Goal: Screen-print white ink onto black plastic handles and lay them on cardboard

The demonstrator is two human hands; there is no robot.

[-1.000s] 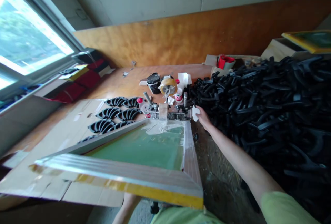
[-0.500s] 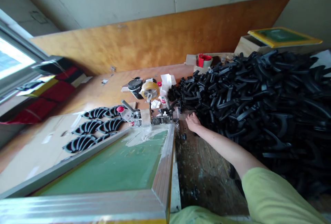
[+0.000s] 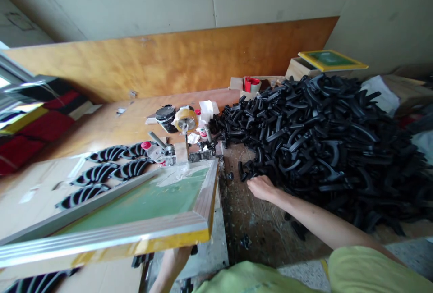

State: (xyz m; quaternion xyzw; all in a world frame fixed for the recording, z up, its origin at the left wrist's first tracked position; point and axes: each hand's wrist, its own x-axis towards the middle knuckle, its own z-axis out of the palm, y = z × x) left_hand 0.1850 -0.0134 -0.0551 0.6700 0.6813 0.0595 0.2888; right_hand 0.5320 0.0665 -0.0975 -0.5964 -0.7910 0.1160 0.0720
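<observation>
My right hand (image 3: 262, 188) is at the near-left edge of a heap of black curved plastic parts (image 3: 297, 135). Its fingers are curled in, with a black plastic part (image 3: 242, 171) at their tips; the grip itself is partly hidden. Below the raised near edge of a screen-printing frame (image 3: 162, 221) with green mesh is my left hand (image 3: 179, 254). The frame covers its fingers, so I cannot see what they touch. A pale metal base plate (image 3: 213, 234) lies under the frame, with hinge clamps (image 3: 199, 155) at its far end.
Black parts (image 3: 96, 173) lie in rows on cardboard at left. Behind the clamps stand a black tub (image 3: 165, 115), a tape roll (image 3: 186, 120) and a red-capped bottle (image 3: 202, 130). A second yellow-edged screen (image 3: 333, 60) rests on a box behind the heap.
My right hand has come nearer along the heap's edge, and black parts now show at its fingertips. My left hand has come into view below the frame. The camera view has turned right.
</observation>
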